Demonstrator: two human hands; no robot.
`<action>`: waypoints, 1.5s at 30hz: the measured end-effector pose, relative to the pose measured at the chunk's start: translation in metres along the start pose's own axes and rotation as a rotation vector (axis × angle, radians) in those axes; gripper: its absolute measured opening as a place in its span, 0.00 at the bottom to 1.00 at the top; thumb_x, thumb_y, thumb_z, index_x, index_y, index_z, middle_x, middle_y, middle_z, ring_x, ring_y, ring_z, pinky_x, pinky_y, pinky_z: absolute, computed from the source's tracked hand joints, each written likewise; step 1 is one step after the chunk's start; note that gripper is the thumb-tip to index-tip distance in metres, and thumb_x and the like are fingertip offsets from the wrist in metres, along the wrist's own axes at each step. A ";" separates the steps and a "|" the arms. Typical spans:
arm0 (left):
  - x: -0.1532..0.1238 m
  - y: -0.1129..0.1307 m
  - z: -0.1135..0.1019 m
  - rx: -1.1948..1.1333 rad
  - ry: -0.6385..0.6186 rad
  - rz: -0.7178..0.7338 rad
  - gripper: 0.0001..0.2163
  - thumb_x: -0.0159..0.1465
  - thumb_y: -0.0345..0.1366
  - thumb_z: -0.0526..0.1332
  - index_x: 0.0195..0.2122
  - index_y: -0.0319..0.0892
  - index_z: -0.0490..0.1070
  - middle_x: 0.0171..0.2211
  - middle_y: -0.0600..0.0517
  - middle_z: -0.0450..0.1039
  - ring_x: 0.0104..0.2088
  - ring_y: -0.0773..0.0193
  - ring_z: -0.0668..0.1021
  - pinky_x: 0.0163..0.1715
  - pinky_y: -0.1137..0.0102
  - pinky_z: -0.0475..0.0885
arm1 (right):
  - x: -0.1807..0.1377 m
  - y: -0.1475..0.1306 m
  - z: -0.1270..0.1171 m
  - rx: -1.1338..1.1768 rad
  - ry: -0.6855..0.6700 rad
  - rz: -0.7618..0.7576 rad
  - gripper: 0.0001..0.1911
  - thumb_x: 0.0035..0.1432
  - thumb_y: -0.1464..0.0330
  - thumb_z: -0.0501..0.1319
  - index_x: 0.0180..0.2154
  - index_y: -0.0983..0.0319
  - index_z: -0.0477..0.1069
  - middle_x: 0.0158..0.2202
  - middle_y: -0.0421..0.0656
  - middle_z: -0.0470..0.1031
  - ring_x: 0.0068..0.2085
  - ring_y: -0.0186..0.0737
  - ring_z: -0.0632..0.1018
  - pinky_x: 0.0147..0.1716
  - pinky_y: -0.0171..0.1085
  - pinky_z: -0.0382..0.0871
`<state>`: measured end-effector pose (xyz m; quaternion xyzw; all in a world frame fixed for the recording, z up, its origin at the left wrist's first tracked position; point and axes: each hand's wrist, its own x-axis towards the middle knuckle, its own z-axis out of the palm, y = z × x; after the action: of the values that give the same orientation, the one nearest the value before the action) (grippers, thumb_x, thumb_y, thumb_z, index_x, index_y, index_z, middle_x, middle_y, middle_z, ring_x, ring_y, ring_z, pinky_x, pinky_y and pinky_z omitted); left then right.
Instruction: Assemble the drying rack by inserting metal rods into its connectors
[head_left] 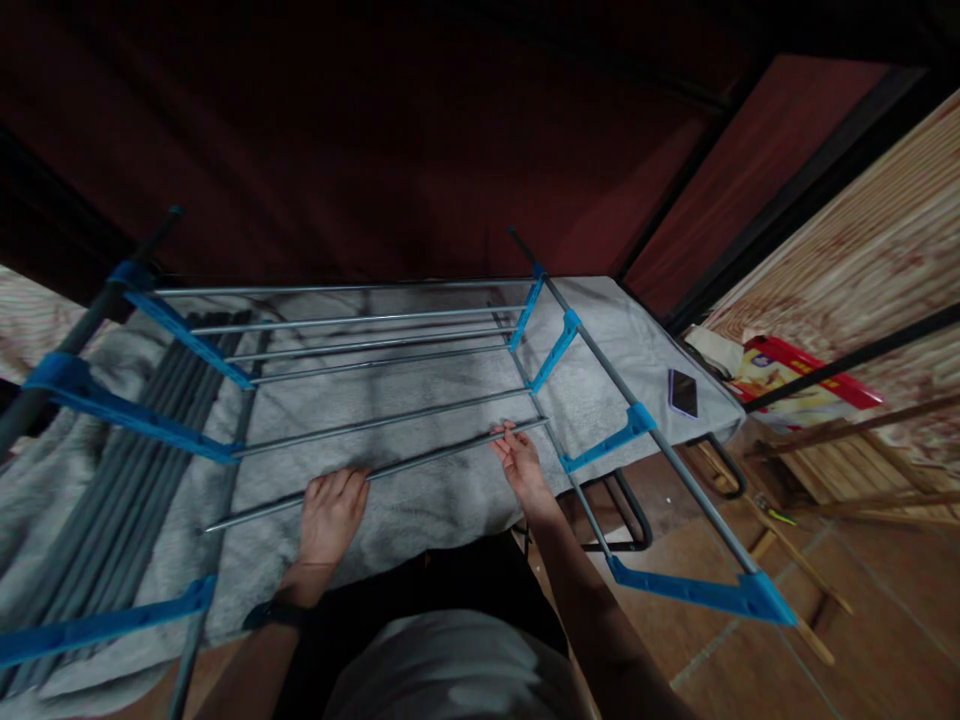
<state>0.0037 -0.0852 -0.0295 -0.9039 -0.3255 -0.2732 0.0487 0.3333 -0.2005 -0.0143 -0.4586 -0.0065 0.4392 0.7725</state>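
A loose thin metal rod runs slantwise in front of me, above a grey blanket. My left hand is wrapped round the rod near its middle. My right hand pinches the rod close to its right end. Around the rod stands a drying rack frame of grey tubes with blue plastic brackets on both sides. Several rods sit fixed between the far brackets.
A bundle of spare grey rods lies on the blanket at the left. A phone rests on the blanket's right corner. A red-edged package and wooden sticks lie on the tiled floor by a wooden wall at the right.
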 end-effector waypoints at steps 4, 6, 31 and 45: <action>-0.001 0.000 0.001 -0.019 0.011 -0.038 0.13 0.77 0.37 0.54 0.47 0.42 0.79 0.38 0.44 0.82 0.39 0.49 0.80 0.44 0.56 0.67 | 0.001 -0.005 -0.003 0.016 0.028 0.006 0.08 0.61 0.74 0.67 0.42 0.58 0.78 0.39 0.40 0.86 0.45 0.42 0.86 0.54 0.44 0.80; -0.002 -0.001 0.003 -0.036 -0.001 -0.077 0.13 0.77 0.38 0.54 0.46 0.43 0.79 0.38 0.44 0.82 0.39 0.49 0.80 0.45 0.56 0.68 | 0.002 -0.006 -0.004 0.020 0.033 0.003 0.09 0.59 0.74 0.68 0.42 0.57 0.77 0.39 0.41 0.86 0.45 0.43 0.86 0.54 0.45 0.80; -0.002 0.002 0.002 -0.134 -0.048 -0.125 0.14 0.77 0.42 0.53 0.46 0.45 0.79 0.39 0.43 0.82 0.42 0.49 0.80 0.46 0.56 0.69 | -0.021 0.017 0.019 -0.052 -0.127 0.086 0.08 0.56 0.71 0.72 0.38 0.54 0.78 0.38 0.37 0.86 0.44 0.42 0.84 0.55 0.44 0.80; -0.003 0.002 0.000 -0.132 0.022 -0.311 0.13 0.74 0.38 0.56 0.49 0.46 0.80 0.44 0.42 0.83 0.47 0.47 0.80 0.56 0.51 0.66 | -0.010 0.002 0.021 -0.014 0.005 0.012 0.12 0.55 0.67 0.75 0.29 0.53 0.71 0.33 0.36 0.80 0.43 0.41 0.83 0.56 0.46 0.80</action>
<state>0.0035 -0.0883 -0.0311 -0.8409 -0.4422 -0.3078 -0.0500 0.3174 -0.1924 0.0003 -0.4651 -0.0051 0.4427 0.7666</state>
